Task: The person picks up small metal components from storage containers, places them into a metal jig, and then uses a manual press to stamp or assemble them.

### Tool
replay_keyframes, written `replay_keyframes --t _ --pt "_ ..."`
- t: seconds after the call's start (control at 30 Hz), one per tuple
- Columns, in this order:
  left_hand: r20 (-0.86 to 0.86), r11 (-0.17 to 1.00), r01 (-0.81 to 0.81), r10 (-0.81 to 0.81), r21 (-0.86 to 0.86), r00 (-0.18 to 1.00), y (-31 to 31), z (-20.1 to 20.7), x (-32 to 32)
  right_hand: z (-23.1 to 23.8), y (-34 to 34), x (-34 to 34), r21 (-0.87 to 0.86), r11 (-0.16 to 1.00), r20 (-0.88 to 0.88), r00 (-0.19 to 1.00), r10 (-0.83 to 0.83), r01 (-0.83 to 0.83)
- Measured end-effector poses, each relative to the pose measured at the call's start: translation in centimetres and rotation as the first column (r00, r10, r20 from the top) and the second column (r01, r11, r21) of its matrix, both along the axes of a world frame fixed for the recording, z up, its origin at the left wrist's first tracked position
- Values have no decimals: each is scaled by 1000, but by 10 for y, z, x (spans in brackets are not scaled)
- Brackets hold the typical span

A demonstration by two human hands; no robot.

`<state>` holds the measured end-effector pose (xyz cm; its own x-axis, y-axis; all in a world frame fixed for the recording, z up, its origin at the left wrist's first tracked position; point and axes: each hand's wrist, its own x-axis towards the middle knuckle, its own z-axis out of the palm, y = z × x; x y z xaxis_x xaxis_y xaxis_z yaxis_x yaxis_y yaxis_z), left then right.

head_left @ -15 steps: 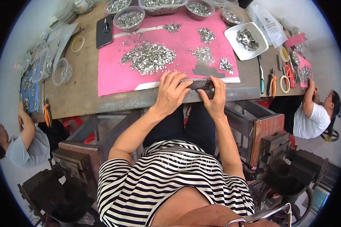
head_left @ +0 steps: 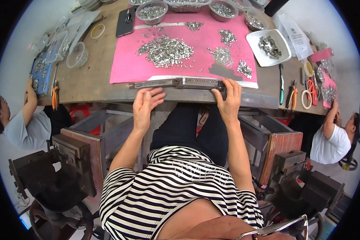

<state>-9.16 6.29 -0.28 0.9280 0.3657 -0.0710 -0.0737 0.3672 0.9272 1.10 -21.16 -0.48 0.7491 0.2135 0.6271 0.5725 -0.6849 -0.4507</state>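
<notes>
A long, narrow metal fixture (head_left: 200, 83) with a row of small slots lies along the table's front edge. Its left section (head_left: 156, 83) looks like a shallow tray; a raised joint sits between the two sections. My right hand (head_left: 229, 102) pinches the fixture's right end between thumb and fingers. Just below the left section, my left hand (head_left: 143, 108) is open, fingers apart, holding nothing. Beyond the fixture is a pink mat (head_left: 126, 66) with a large pile of small silvery metal pieces (head_left: 164, 53) and several smaller piles. Flat grey strips (head_left: 230, 73) lie near its front right.
Clear tubs (head_left: 151, 13) of metal pieces line the back. A white square dish (head_left: 254, 38), green-handled tool (head_left: 282, 86), orange-handled pliers (head_left: 294, 96) and tape rolls (head_left: 306, 100) lie right. A phone (head_left: 125, 24) lies back left. Co-workers (head_left: 26, 124) sit at both sides.
My left hand has let go of the fixture and moved left, fingers spreading. The fixture's left section and slotted face now show. My right hand stays at the right end. The view has shifted slightly.
</notes>
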Motion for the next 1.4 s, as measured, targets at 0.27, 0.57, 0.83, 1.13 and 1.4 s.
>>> replay_keyframes --t 0.27,0.57,0.83,1.13,1.4 --pt "228 452 -108 -221 885 948 -53 17 48 2 -1 -1 -25 1000 -29 1000 -2 2" --pt "252 206 -204 -246 957 936 -59 0 76 33 -8 31 -235 959 7 986 167 -161" --pt "239 210 -193 -225 959 944 -58 -3 73 66 -11 47 -393 817 53 877 478 -422" --pt "248 201 -201 -242 959 938 -58 -4 74 69 -88 92 -381 899 195 969 -151 217" --pt "281 132 -250 -345 959 895 -78 34 97 23 -63 69 -211 976 -17 998 -68 62"
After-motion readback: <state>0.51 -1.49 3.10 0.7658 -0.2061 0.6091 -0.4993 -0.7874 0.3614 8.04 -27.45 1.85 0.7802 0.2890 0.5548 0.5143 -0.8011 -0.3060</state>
